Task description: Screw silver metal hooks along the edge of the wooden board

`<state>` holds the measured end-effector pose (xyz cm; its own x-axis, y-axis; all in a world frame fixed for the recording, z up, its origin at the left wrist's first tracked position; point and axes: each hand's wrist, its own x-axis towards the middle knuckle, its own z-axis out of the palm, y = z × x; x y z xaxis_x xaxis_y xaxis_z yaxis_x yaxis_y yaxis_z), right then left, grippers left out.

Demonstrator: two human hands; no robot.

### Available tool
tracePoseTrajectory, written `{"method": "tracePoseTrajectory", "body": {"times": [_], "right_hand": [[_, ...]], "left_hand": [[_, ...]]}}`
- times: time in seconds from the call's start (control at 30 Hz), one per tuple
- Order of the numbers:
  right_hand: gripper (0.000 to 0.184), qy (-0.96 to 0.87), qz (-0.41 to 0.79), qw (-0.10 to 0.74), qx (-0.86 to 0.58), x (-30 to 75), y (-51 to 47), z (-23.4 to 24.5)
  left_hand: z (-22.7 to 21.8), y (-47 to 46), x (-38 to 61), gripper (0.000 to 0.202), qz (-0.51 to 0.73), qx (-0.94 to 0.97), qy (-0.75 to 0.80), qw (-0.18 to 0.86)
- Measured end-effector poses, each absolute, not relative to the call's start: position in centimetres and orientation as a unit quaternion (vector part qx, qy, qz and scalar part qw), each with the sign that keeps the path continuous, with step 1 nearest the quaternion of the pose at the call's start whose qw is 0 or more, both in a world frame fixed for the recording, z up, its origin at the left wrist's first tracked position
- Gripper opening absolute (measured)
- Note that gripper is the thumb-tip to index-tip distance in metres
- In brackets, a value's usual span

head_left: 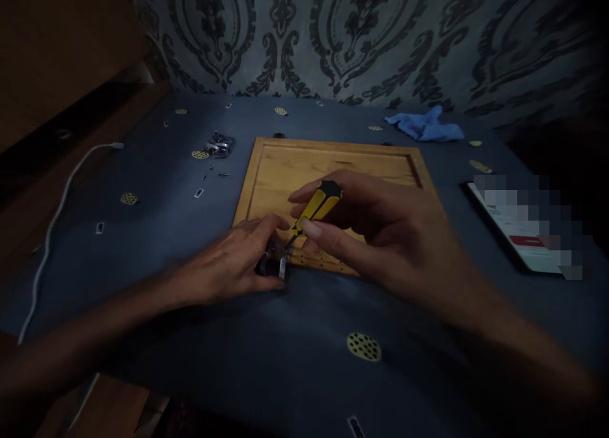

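The person bends over the desk (190,336), which is covered with a dark blue cloth. The left hand (233,260) rests at the near edge of the wooden board (285,172), about the middle of the desk. Its fingers pinch a small dark metal part (276,264) down on the cloth there. The right hand (380,235) holds a yellow and black screwdriver (318,205). Thumb and fingers are pressed around the handle, and the shaft points down toward the part.

I think the tip can slip off (the part is very small and only fingertips hold it). Then it may hit the left fingers or scratch the board. A loose screw may also roll away and be lost on the dark cloth. Some screws (216,172) lie toward the far left corner.

The light is weak. The tip itself is hidden between the hands, so I cannot tell what the part is or where the tip sits. The phone (514,229) at the right edge is blurred. The white cable (57,210) at the left edge is cut off.
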<state>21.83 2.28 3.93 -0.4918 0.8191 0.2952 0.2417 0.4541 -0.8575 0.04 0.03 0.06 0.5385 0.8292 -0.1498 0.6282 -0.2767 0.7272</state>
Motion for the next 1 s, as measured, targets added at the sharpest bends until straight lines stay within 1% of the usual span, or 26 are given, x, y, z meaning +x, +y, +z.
{"method": "tracePoseTrajectory", "body": {"times": [0.1, 0.27, 0.37, 0.43, 0.67, 0.9, 1.0], "right_hand": [[0.032, -0.765, 0.396, 0.368, -0.350, 21.9, 2.3, 3.9], [0.030, -0.765, 0.304, 0.424, -0.377, 21.6, 2.0, 3.1], [0.026, -0.741, 0.280, 0.470, -0.388, 21.4, 1.8, 3.1], [0.027, -0.734, 0.263, 0.484, -0.397, 21.4, 1.8, 3.1], [0.027, -0.780, 0.245, 0.452, -0.356, 21.5, 2.1, 2.7], [0.024, -0.783, 0.223, 0.458, -0.356, 21.5, 2.1, 2.4], [0.024, -0.783, 0.248, 0.447, -0.354, 21.6, 2.2, 2.5]], "left_hand": [[-0.1, 0.1, -0.1, 0.050, 0.133, 0.792, 0.460, 0.379], [-0.3, 0.0, -0.2, 0.050, 0.137, 0.793, 0.456, 0.380], [-0.4, 0.0, -0.2, 0.052, 0.133, 0.793, 0.459, 0.379], [-0.5, 0.0, -0.3, 0.052, 0.132, 0.794, 0.457, 0.378], [0.0, 0.0, 0.0, 0.049, 0.130, 0.790, 0.458, 0.387], [-0.2, 0.1, 0.0, 0.047, 0.139, 0.793, 0.456, 0.380], [-0.1, 0.1, 0.0, 0.045, 0.140, 0.793, 0.454, 0.382]]}}
